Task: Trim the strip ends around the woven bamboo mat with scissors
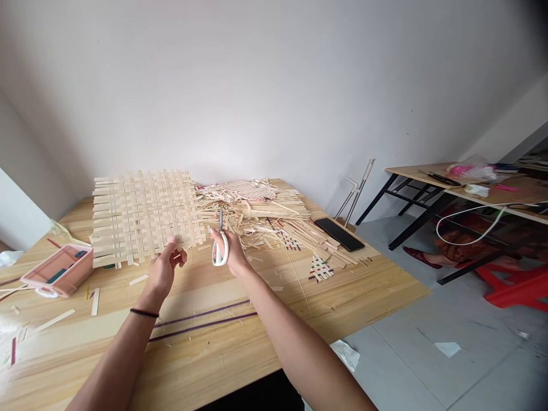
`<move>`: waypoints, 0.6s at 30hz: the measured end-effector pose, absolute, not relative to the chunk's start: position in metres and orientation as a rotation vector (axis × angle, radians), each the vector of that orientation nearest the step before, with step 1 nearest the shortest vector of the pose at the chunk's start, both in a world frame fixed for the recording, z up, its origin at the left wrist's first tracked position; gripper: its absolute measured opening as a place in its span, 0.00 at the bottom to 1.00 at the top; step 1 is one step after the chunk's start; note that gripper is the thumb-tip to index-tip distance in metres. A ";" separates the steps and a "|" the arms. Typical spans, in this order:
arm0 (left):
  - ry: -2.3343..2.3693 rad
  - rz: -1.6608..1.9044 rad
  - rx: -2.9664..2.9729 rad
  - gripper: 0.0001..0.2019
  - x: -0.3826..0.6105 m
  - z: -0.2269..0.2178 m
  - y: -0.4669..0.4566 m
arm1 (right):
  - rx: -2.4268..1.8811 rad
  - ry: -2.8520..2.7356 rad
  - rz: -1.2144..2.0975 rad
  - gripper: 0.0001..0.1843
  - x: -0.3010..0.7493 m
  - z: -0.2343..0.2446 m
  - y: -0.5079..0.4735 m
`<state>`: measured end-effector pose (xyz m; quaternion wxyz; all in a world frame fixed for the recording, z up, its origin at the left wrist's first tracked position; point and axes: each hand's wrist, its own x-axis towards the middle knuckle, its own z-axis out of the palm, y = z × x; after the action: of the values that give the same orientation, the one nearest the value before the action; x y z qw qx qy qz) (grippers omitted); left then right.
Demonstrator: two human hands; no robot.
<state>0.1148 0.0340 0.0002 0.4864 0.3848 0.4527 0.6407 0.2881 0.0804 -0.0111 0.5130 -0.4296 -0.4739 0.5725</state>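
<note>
A woven mat of pale flat strips [145, 214] is raised above the table on the left, its strip ends uneven along the edges. My left hand [166, 265] is closed on the mat's lower edge, thumb on the near face. In my right hand [233, 251] is a pair of scissors [220, 251] with white handles, the blades pointing up and away from me. The scissors are just right of the mat's lower right corner, apart from it. Behind them lies a heap of loose strips [257, 220].
A pink plastic basket [64, 271] with small items stands at the left. A black phone [339, 234] lies near the table's right edge, beside a small woven piece with coloured strips [321, 268]. Purple strips [201, 326] lie in front. Another table [428, 177] stands at the right, with a person's foot [428, 258] below.
</note>
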 end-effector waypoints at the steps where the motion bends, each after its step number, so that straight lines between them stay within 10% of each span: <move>1: 1.105 1.558 0.940 0.17 0.114 0.000 0.034 | -1.049 -1.161 1.365 0.28 0.288 -0.011 0.080; 18: 1.327 1.499 1.166 0.25 0.112 -0.005 0.037 | -0.958 -1.066 1.411 0.28 0.286 -0.013 0.084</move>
<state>0.1121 0.0366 -0.0052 0.4010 0.4609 0.5248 0.5927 0.2856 0.0844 -0.0135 0.5355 -0.4022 -0.4476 0.5926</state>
